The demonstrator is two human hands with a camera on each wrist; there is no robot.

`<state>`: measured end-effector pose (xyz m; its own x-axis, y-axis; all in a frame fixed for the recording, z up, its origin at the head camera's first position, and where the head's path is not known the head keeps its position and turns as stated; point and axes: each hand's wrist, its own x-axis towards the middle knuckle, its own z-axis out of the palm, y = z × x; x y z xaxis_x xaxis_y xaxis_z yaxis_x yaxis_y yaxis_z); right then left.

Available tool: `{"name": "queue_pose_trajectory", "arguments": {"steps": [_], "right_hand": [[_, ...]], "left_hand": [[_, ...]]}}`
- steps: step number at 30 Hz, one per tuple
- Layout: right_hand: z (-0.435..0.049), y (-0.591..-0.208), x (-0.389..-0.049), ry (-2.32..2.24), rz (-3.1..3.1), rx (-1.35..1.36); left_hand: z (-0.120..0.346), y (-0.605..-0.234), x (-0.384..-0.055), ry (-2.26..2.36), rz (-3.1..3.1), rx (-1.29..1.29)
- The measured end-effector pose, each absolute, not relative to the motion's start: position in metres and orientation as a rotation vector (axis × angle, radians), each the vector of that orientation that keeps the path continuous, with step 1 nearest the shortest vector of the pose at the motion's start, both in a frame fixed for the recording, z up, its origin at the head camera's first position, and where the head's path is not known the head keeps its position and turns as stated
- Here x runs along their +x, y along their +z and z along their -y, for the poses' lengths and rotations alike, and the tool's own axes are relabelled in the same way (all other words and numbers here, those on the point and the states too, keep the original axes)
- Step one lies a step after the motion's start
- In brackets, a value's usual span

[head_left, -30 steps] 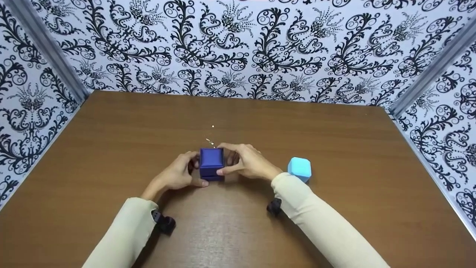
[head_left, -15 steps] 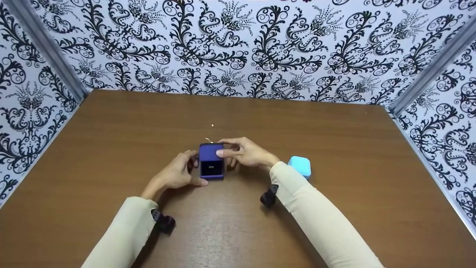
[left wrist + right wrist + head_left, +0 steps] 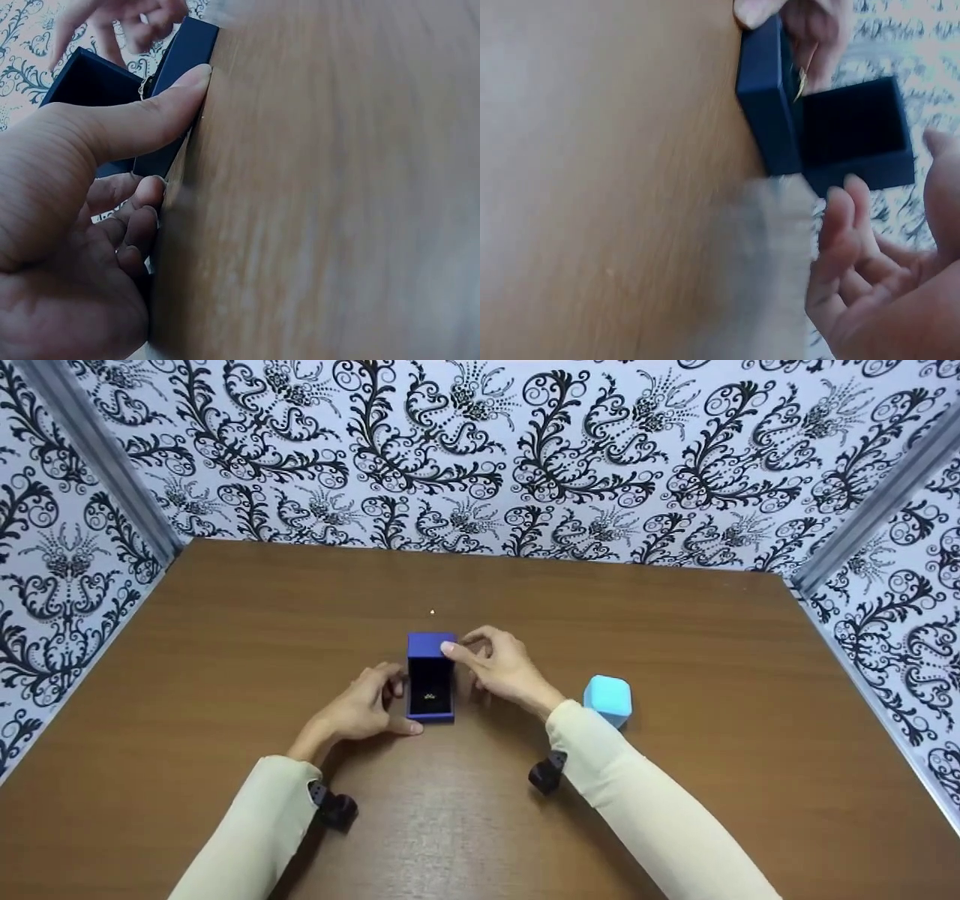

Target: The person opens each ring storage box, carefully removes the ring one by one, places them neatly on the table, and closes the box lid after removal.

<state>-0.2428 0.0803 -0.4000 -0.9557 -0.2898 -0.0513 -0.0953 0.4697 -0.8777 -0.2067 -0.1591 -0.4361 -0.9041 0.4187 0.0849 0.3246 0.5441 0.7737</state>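
A dark blue ring box [image 3: 431, 646] stands on the table with its lid raised. Inside its black lining sits a gold-coloured ring [image 3: 429, 697], also visible edge-on in the right wrist view. My left hand [image 3: 361, 709] holds the box's base, thumb along the front edge and curled fingers at the left side. Beside the lid's right edge is my right hand [image 3: 504, 664], its thumb overlapping the lid's corner in the head view. In the right wrist view, the right thumb [image 3: 941, 180] looks apart from the lid and the fingertips lie close to its side.
A light blue rounded box [image 3: 608, 699] stands on the wooden table [image 3: 675, 645], just beyond the right sleeve. Behind the lid lies a tiny bright speck [image 3: 432, 612]. Patterned walls [image 3: 465, 450] close off the back and both sides.
The ring box has gone from closed to open, its lid tipped back by my right hand, and the ring has come into sight. My left hand has stayed at the base.
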Motion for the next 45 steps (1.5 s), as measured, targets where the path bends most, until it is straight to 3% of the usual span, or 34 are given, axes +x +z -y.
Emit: {"name": "queue_pose_trajectory", "arguments": {"steps": [10,26,35,45], "right_hand": [[-0.073,-0.403,-0.207,-1.376,-2.899,-0.758],[-0.050,-0.413,-0.201,-0.974,-2.965,-0.668],[-0.049,-0.413,-0.203,-0.992,-2.892,-0.717],[-0.061,-0.391,-0.196,-1.316,-2.601,-0.740]], "left_hand": [[0.159,-0.436,-0.207,1.282,-2.658,0.597],[0.158,-0.437,-0.209,1.247,-2.652,0.631],[0.159,-0.440,-0.209,1.246,-2.654,0.637],[0.160,-0.438,-0.209,1.254,-2.663,0.641]]}}
